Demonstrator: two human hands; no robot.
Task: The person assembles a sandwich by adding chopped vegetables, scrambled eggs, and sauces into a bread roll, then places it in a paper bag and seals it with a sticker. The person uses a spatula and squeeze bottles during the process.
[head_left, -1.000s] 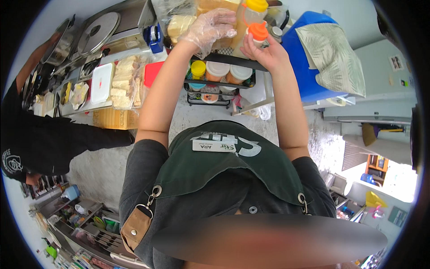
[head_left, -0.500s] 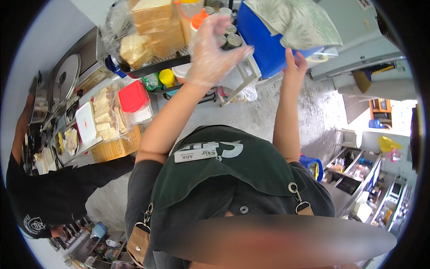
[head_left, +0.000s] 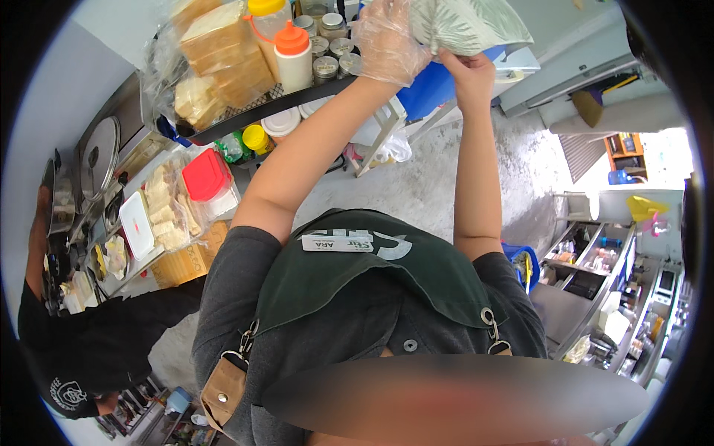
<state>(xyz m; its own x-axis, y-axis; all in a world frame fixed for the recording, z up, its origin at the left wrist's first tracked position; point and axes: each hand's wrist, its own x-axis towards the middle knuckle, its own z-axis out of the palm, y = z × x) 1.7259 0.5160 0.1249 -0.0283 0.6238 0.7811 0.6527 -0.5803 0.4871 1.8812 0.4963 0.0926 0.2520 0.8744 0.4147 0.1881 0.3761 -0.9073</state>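
Note:
My left hand [head_left: 388, 48] wears a loose clear plastic glove and is raised beside the green leaf-patterned cloth [head_left: 476, 28]. Its thumb points toward the cloth, apart from the other fingers, whose tips are hard to make out at the top edge. Bare, my right hand [head_left: 472, 78] is pinched at the cloth's lower edge, close to the gloved thumb. Whether it grips cloth or glove film I cannot tell. The cloth lies over a blue bin [head_left: 430, 91]. Left of my gloved hand stands a white squeeze bottle [head_left: 294, 61] with an orange cap.
A black tray [head_left: 245, 117] carries bagged bread loaves [head_left: 230, 48] and several small lidded jars [head_left: 326, 69]. Below it are a yellow-lidded jar [head_left: 256, 138] and a red-lidded container [head_left: 209, 175]. A co-worker in black [head_left: 97, 327] reaches over the left counter. Shelving [head_left: 587, 290] stands at right.
Both my hands have come together at the cloth: the gloved left moved right and up, the right moved up and left, its fingers closing. The view has shifted, showing more of the tray.

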